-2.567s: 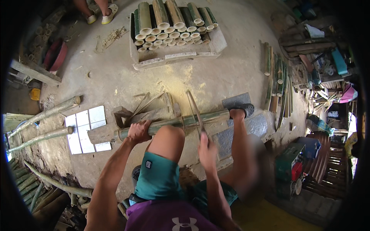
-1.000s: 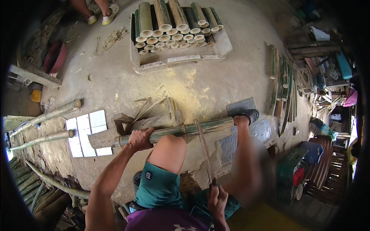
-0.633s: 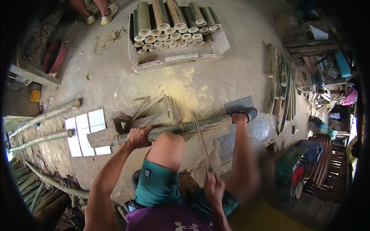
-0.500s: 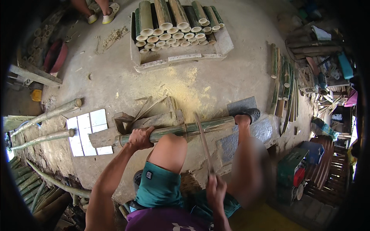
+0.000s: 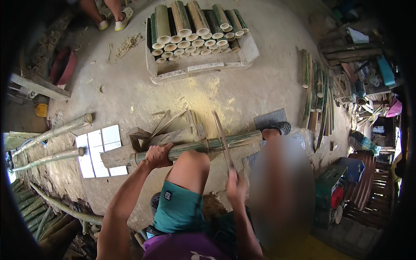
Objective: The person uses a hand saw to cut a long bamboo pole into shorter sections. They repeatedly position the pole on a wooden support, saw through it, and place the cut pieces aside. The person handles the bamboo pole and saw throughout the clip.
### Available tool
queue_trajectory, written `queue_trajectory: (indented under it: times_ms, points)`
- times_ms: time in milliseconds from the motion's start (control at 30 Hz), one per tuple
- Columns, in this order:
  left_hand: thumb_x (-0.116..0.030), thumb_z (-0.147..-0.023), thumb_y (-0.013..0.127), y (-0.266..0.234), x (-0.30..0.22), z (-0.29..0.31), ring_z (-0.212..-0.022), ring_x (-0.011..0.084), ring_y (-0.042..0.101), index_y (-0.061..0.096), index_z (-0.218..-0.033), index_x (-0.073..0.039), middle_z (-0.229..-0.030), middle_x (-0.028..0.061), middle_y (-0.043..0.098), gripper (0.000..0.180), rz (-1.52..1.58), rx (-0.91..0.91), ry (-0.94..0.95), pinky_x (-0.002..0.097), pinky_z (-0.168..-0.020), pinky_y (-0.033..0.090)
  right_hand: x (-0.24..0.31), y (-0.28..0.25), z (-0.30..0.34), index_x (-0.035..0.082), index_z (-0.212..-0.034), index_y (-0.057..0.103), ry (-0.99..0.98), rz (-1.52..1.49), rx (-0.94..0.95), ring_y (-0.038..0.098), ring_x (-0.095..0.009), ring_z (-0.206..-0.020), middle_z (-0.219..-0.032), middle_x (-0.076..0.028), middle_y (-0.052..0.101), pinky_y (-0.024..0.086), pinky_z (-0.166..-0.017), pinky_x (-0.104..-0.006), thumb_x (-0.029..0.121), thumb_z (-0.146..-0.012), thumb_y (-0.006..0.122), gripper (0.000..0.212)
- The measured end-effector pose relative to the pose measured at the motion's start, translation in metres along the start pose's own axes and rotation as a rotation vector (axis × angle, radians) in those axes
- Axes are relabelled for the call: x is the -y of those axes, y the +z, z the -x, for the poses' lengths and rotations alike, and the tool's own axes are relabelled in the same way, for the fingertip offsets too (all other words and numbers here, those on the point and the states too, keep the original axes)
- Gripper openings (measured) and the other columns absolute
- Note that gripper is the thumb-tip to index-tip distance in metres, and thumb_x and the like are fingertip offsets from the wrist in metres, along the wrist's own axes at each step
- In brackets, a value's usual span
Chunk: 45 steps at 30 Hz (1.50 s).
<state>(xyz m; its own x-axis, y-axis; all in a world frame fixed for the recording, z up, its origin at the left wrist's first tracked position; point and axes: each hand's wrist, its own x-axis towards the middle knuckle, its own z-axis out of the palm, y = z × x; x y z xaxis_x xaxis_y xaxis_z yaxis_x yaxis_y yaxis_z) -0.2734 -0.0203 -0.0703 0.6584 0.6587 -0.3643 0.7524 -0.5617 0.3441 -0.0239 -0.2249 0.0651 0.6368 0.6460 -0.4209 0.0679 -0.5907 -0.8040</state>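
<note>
A green bamboo pole point(image 5: 190, 148) lies crosswise in front of me, over a wooden piece at its left end. My left hand point(image 5: 158, 155) is wrapped round the pole near that end, and my left knee rests against it. My right hand point(image 5: 236, 187), slightly blurred, is closed on the handle end of a saw point(image 5: 224, 143). Seen almost edge-on, the saw's narrow blade crosses the pole right of its middle, its tip beyond the far side. How deep the blade sits in the bamboo cannot be seen. My right foot is by the pole's right end.
A tray point(image 5: 203, 69) holds stacked cut bamboo tubes ahead. Sawdust point(image 5: 203, 93) covers the floor before the pole. Long bamboo poles point(image 5: 56, 130) lie left, bamboo pieces point(image 5: 320, 86) right. A green machine point(image 5: 329, 190) stands at the right. Another person's feet point(image 5: 123, 19) are at far left.
My right hand and the saw have moved forward, away from me, so more of the blade extends past the pole. My left hand and the pole stay in place.
</note>
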Motion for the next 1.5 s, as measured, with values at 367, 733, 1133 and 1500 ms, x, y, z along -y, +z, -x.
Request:
queue_trajectory:
  times_ms: [367, 733, 1133, 1500]
  points:
    - [-0.039, -0.069, 0.080, 0.016, 0.007, -0.003, -0.088, 0.0432, 0.071, 0.054, -0.125, -0.015, -0.096, 0.0200, 0.073, 0.066, 0.064, 0.014, 0.001, 0.0531, -0.077, 0.056, 0.008, -0.039, 0.067, -0.002, -0.088, 0.065, -0.020, 0.084, -0.008, 0.051, -0.010, -0.053, -0.058, -0.002, 0.052, 0.040, -0.050, -0.0292, 0.038, -0.102, 0.052, 0.044]
    - [-0.038, -0.075, 0.077, 0.009, -0.010, 0.004, -0.102, 0.0405, 0.067, 0.059, -0.117, -0.010, -0.106, 0.0163, 0.069, 0.053, 0.077, -0.086, -0.039, 0.0538, -0.082, 0.054, -0.112, 0.075, -0.135, -0.001, -0.086, 0.064, -0.218, -0.140, -0.049, 0.048, -0.011, -0.056, -0.064, 0.000, 0.052, 0.037, -0.052, -0.0312, 0.053, -0.102, 0.056, 0.057]
    - [-0.041, -0.075, 0.078, 0.008, -0.006, 0.002, -0.094, 0.0417, 0.071, 0.057, -0.115, -0.012, -0.101, 0.0209, 0.071, 0.054, 0.064, -0.109, -0.004, 0.0542, -0.075, 0.056, 0.004, -0.029, 0.051, -0.005, -0.100, 0.068, 0.061, 0.163, 0.058, 0.056, -0.018, -0.069, -0.071, -0.015, 0.061, 0.047, -0.064, -0.0387, 0.032, -0.102, 0.056, 0.038]
    - [-0.028, -0.073, 0.075, 0.008, -0.009, 0.002, -0.093, 0.0450, 0.069, 0.056, -0.113, -0.010, -0.104, 0.0191, 0.071, 0.048, 0.136, -0.138, 0.010, 0.0563, -0.076, 0.055, -0.030, 0.006, -0.010, -0.008, -0.102, 0.068, -0.068, 0.056, 0.022, 0.064, -0.028, -0.072, -0.076, -0.022, 0.063, 0.050, -0.070, -0.0420, 0.055, -0.100, 0.056, 0.064]
